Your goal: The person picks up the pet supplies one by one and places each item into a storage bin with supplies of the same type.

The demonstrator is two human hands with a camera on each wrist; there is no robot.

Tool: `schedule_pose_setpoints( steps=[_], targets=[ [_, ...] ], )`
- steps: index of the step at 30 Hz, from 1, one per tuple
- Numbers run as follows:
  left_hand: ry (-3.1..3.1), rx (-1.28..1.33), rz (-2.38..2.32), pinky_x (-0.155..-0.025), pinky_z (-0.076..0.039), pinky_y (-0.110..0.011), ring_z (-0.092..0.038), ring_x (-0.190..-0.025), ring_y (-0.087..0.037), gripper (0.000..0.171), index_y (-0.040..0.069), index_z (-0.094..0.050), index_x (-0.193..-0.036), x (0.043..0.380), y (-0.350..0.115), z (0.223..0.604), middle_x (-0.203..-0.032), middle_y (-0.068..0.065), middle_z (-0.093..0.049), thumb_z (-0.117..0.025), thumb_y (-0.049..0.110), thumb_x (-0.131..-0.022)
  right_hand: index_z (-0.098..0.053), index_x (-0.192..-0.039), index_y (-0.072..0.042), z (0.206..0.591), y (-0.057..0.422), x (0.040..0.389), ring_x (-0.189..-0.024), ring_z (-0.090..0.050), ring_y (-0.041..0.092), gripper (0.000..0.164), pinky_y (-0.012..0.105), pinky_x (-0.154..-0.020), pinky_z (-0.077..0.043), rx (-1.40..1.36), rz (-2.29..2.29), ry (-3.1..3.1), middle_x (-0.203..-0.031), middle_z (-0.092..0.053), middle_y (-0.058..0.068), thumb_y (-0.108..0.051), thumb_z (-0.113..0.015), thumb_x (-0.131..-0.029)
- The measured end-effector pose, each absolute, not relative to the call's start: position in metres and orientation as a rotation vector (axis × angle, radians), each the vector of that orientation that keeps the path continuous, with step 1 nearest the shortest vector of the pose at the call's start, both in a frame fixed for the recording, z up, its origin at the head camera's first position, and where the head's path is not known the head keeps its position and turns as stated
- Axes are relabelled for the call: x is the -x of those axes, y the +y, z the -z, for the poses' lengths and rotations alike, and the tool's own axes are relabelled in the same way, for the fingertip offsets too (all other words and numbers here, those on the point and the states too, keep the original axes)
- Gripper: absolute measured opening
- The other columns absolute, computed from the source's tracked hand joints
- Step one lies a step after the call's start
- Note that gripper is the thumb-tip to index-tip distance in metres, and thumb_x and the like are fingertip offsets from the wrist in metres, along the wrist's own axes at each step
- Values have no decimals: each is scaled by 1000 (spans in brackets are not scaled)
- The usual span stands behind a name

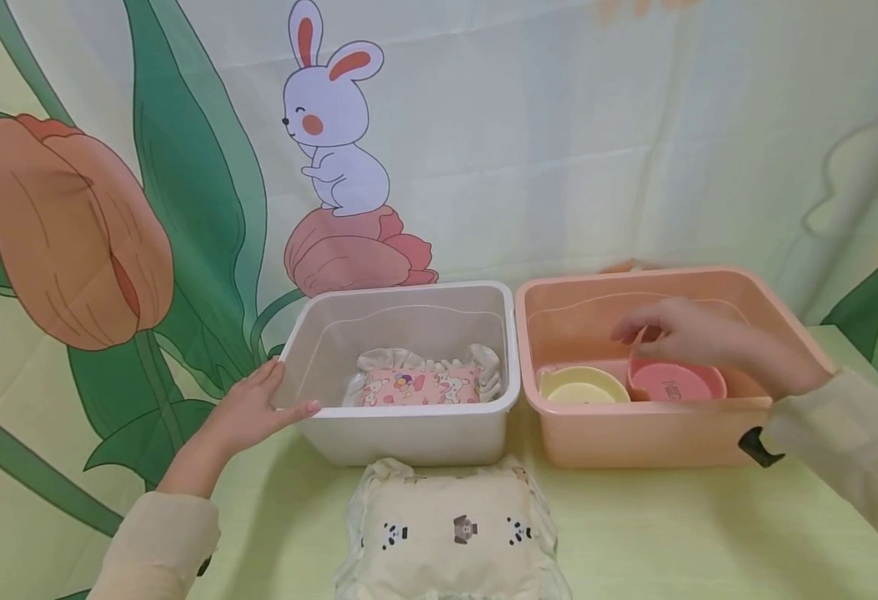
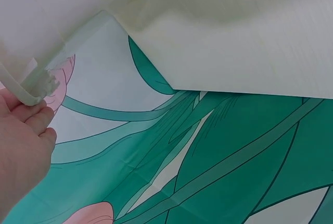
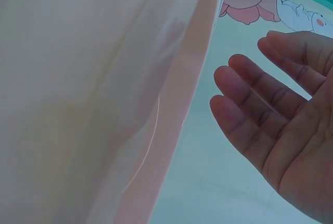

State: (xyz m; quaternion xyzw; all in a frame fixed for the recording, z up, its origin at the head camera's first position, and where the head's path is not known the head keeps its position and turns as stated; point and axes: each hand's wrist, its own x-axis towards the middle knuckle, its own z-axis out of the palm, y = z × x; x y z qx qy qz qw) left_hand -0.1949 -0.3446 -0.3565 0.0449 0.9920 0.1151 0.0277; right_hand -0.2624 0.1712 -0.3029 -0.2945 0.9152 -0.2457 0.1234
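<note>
Your right grip [image 1: 682,332] is released near the pink dish [image 1: 682,384], inside the peach bin [image 1: 649,437] toward four o'clock; sweeping toward nine could knock the yellow dish [image 1: 584,388]. Your left grip [image 1: 247,410] grasps the white bin [image 1: 408,437] rim; tugging could shift it.

no readable text, orange lettering [image 1: 644,7] on backdrop [image 1: 559,167] cut off, dark mark [image 1: 672,389] in pink bowl [image 1: 701,385] too small to read
</note>
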Motion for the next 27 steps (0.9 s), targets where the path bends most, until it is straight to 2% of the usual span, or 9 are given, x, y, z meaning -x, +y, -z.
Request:
schedule_pose_setpoints(
  steps=[11, 21, 27],
  targets=[
    [3050, -131, -362, -96, -26, -61, -22, -127, -47, 94, -6, -19, -138, 195, -343, 354, -142, -28, -18, -50, 60, -78, -63, -105, -7, 308, 165, 258, -83, -58, 15, 24, 32, -75, -52, 1029, 776, 2628, -98, -64, 5, -5, -60, -81],
    [3048, -120, -368, -97, -25, -61, -21, -128, -47, 95, -7, -18, -138, 196, -344, 356, -143, -28, -17, -49, 60, -78, -64, -99, -14, 312, 157, 249, -76, -58, 9, 19, 23, -69, -49, 1072, 803, 2572, -94, -63, 0, -7, -60, -81],
    [3045, -118, -378, -97, -25, -61, -21, -128, -47, 95, -7, -17, -138, 196, -344, 356, -143, -28, -16, -50, 60, -78, -64, -101, -14, 315, 155, 246, -78, -58, 9, 22, 22, -69, -49, 1082, 792, 2565, -97, -64, -1, -7, -59, -81]
  ],
)
